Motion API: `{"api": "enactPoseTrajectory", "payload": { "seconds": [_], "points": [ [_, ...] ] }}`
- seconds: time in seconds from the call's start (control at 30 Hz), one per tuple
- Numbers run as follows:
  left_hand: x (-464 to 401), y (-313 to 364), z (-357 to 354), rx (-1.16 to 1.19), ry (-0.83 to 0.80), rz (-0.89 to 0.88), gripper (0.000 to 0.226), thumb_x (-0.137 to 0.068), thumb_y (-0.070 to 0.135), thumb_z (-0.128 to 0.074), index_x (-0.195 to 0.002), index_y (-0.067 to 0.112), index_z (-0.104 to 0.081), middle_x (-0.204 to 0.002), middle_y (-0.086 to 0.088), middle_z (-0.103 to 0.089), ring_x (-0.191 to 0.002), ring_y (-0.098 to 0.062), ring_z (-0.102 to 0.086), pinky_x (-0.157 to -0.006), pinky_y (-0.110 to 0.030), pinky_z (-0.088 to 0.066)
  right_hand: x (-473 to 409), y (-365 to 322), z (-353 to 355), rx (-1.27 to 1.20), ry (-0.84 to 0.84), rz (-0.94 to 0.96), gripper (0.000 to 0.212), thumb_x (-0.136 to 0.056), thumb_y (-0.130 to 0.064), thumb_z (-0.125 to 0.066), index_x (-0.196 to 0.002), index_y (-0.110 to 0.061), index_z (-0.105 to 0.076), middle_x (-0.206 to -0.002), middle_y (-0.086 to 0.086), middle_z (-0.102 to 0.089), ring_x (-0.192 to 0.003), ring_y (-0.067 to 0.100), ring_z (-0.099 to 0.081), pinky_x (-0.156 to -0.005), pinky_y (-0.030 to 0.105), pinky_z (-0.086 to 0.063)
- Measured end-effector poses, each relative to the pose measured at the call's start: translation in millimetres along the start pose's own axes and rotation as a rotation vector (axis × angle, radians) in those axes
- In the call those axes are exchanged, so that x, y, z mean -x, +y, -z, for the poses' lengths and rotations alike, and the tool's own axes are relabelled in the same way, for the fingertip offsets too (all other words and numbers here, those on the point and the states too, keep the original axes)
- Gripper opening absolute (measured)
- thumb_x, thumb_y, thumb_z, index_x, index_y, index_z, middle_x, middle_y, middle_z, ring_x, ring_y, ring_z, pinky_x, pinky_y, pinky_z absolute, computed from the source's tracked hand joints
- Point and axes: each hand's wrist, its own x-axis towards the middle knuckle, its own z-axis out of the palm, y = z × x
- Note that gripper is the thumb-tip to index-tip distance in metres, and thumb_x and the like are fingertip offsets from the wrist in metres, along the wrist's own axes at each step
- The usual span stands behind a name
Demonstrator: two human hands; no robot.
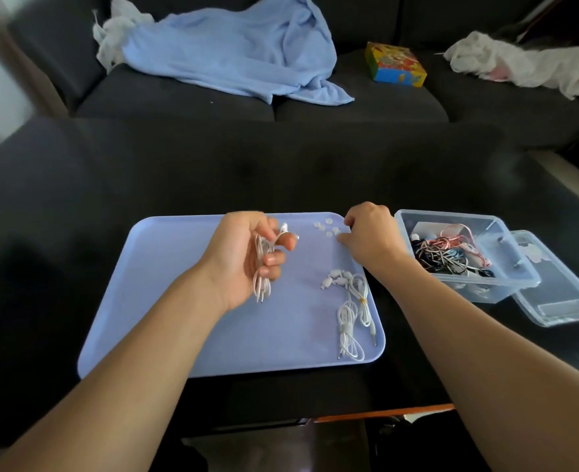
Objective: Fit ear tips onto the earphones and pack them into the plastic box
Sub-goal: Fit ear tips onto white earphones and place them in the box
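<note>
A light blue tray (pixel 165 301) lies on the dark table. Above its middle, my left hand (pixel 244 253) grips a coiled pair of white earphones (pixel 261 264), the cord hanging below the palm. Several small white ear tips (pixel 325 228) lie loose near the tray's far right corner. My right hand (pixel 370 236) is at those ear tips with its fingertips down among them; whether it pinches one is hidden. More white earphones (pixel 349 308) lie bundled on the tray's right side. A clear plastic box (pixel 513 267) to the right of the tray holds tangled earphones.
The box's clear lid (pixel 560 301) lies right of the box. Behind the table a dark sofa carries a blue cloth (pixel 233 52), a colourful carton (pixel 395 64) and white cloth (pixel 519 64). An orange edge (pixel 383 413) shows under the table's near side.
</note>
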Motion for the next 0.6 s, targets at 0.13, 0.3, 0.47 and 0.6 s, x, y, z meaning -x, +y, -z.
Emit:
{"api": "enactPoseTrajectory", "payload": {
  "seconds": [0.13,0.3,0.47,0.6],
  "points": [
    [-4.1,-4.0,0.7,-0.344,0.083,-0.043,0.012,-0.098,0.020,-0.055,-0.099,0.008,-0.056,-0.077,-0.005,-0.072,-0.047,-0.011,-0.026,-0.040,-0.019,-0.018,-5.5,-3.7,-7.9,0.022,0.029,-0.052,0.015,-0.087,-0.022,-0.075,-0.095,-0.011,-0.070,-0.089,0.007,-0.067,-0.076,0.025,-0.066,-0.069,0.039,-0.061],
    [-6.7,-13.8,6.8,-0.592,0.069,-0.114,0.019,-0.104,0.021,-0.051,-0.113,0.007,-0.059,-0.091,0.004,-0.078,-0.053,-0.015,-0.024,-0.041,-0.018,-0.023,-13.5,-8.5,-13.6,-0.047,0.035,-0.109,0.014,-0.086,-0.021,-0.077,-0.091,-0.010,-0.071,-0.084,0.006,-0.067,-0.073,0.023,-0.066,-0.069,0.038,-0.061],
    [-8.7,-15.7,9.6,-0.657,0.079,-0.136,0.019,-0.101,0.025,-0.057,-0.103,0.011,-0.069,-0.088,0.007,-0.077,-0.046,-0.010,-0.031,-0.041,-0.018,-0.029,-15.0,-7.3,-15.5,-0.089,0.029,-0.138,0.005,-0.087,-0.013,-0.073,-0.090,-0.009,-0.071,-0.083,0.005,-0.066,-0.070,0.018,-0.063,-0.061,0.030,-0.056],
    [-11.9,-15.5,10.6,-0.659,0.159,-0.131,0.018,-0.097,0.032,-0.060,-0.099,0.020,-0.074,-0.068,0.000,-0.053,-0.046,-0.013,-0.029,-0.043,-0.019,-0.026,-16.4,-7.3,-8.4,-0.171,0.012,-0.149,0.006,-0.082,-0.010,-0.072,-0.083,-0.005,-0.074,-0.083,0.008,-0.069,-0.069,0.020,-0.065,-0.060,0.030,-0.057]
  ]
}}
